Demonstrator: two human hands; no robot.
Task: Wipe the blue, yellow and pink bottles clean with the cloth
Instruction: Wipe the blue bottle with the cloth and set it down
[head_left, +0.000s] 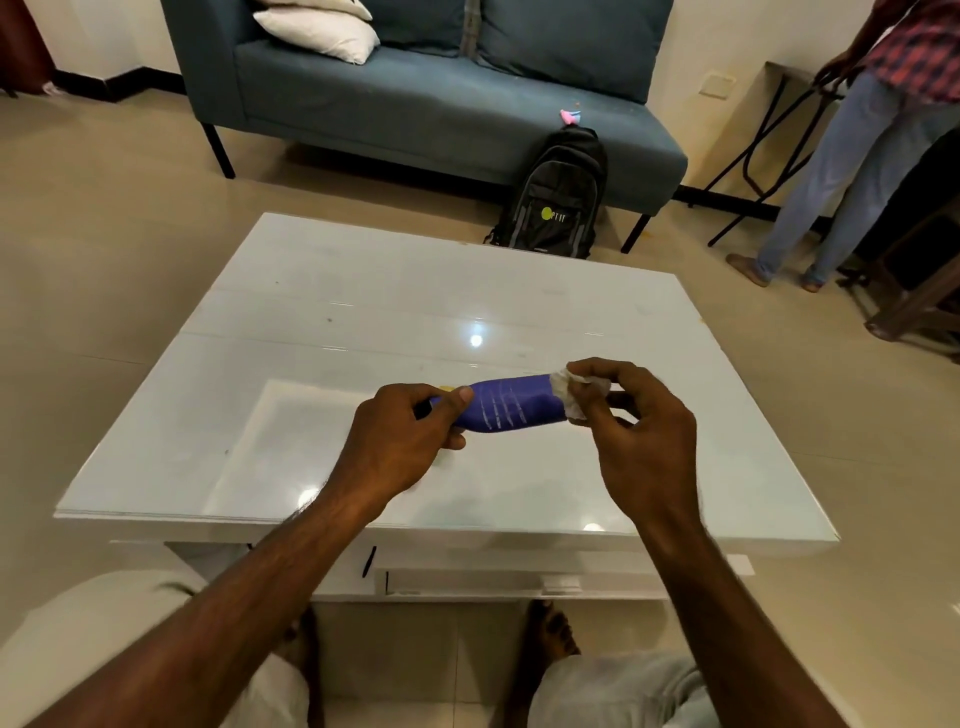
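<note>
Head view looks down past our knees to our two bare forearms reaching out over the near half of the white table (291, 322), and nearest to us our left hand (400, 441) is curled shut around the neck end of the blue bottle (506, 405), thumb laid along its top, so that the bottle lies on its side in the air just above the glossy tabletop; our right hand (628, 415) meets the bottle's other end, fingers pinched closed on the small white cloth (569, 395), which is bunched against the base of the bottle and touching it. We judge that we are in the middle of wiping the blue bottle, working at its bottom end, and we cannot tell how much of its body is already clean. A sliver of something yellow (445, 387) peeps out just behind our left thumb; it may be the yellow bottle, though too little shows to be sure, and no pink bottle is visible on the table, so we take both to be still left to do. Beyond the table a black backpack (558, 197) leans against a blue sofa (415, 88), and a person (852, 140) stands at the far right
</note>
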